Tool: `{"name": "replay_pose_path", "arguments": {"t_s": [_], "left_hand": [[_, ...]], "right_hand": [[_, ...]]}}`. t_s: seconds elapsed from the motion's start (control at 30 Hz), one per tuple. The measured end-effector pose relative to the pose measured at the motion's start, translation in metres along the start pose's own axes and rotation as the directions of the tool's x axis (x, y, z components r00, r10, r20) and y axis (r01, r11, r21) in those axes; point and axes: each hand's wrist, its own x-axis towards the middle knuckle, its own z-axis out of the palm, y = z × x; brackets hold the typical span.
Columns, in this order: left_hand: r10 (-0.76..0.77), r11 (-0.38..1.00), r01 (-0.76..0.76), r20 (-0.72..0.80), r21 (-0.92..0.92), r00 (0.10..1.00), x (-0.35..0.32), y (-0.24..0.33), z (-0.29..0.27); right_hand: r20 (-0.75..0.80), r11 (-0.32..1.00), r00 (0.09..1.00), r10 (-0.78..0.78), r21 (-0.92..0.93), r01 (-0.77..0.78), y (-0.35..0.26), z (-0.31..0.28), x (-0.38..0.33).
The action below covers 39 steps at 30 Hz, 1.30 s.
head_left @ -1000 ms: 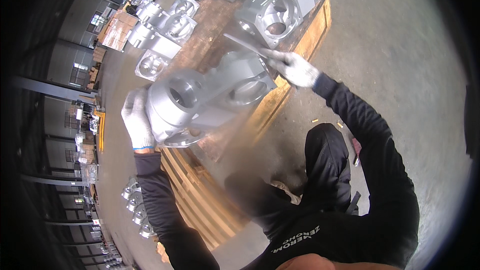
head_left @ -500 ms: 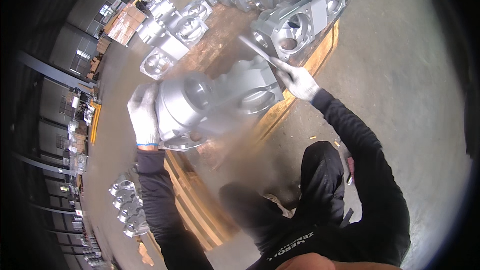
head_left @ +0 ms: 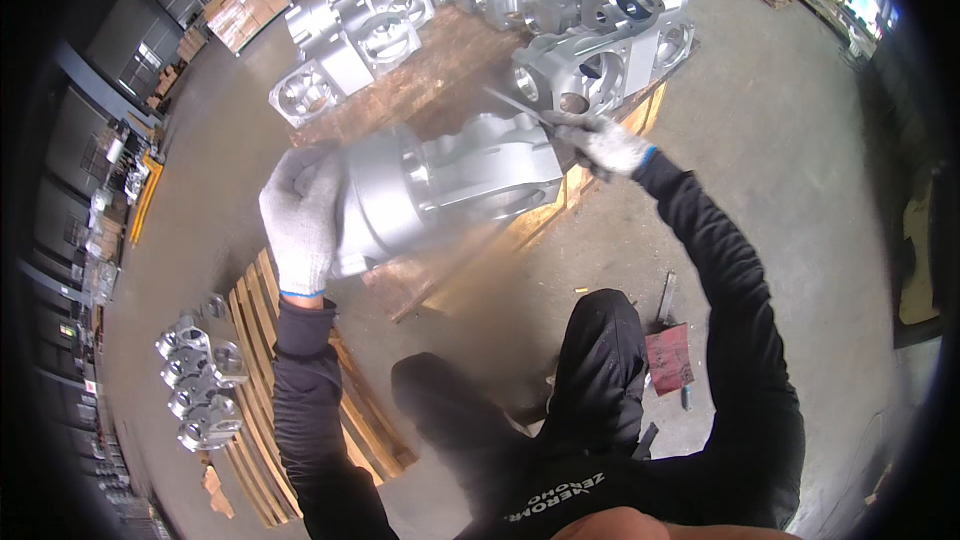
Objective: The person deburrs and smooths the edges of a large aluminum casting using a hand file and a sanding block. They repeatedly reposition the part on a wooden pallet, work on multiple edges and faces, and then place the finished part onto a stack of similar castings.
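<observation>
Left gloved hand (head_left: 302, 212) grips the large silver cast-metal housing (head_left: 440, 190) end; right gloved hand (head_left: 605, 145) clenches a thin metal tool (head_left: 520, 107) against its opposite end.

Motion blurs the held metal casting (head_left: 440, 190), and it hides the left hand's (head_left: 300, 215) fingers.

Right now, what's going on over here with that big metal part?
A person in white work gloves has a large silver metal casting in hand over a wooden pallet. The left hand braces the casting's round end, while the right hand holds a thin metal tool at its other end. More similar castings sit on the pallet behind, and a few smaller ones lie on the floor to the left.
</observation>
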Motion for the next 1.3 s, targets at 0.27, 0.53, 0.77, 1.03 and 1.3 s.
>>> {"name": "replay_pose_path", "arguments": {"t_s": [0.27,0.53,0.77,1.03,1.3], "left_hand": [[0.06,0.996,-0.057,-0.046,0.064,0.997,-0.041,0.011,-0.002],[0.191,0.981,-0.188,-0.099,0.038,0.977,-0.094,0.011,-0.002],[0.298,0.955,-0.295,-0.122,0.045,0.947,-0.118,0.016,-0.001],[0.38,0.925,-0.379,-0.09,0.035,0.92,-0.142,0.014,-0.002],[0.365,0.929,-0.358,-0.074,0.089,0.928,-0.151,0.016,-0.004]], "right_hand": [[-0.09,0.8,0.951,0.295,-0.521,-0.297,-0.072,-0.002,-0.021],[0.018,0.701,0.971,0.237,-0.695,-0.158,-0.096,0.027,-0.044],[-0.036,0.672,0.987,0.156,-0.729,-0.132,-0.102,0.062,-0.061],[-0.045,0.735,0.977,0.208,-0.652,-0.186,-0.099,0.072,-0.059],[0.161,0.413,0.954,-0.252,-0.874,0.256,-0.081,0.117,-0.068]]}}
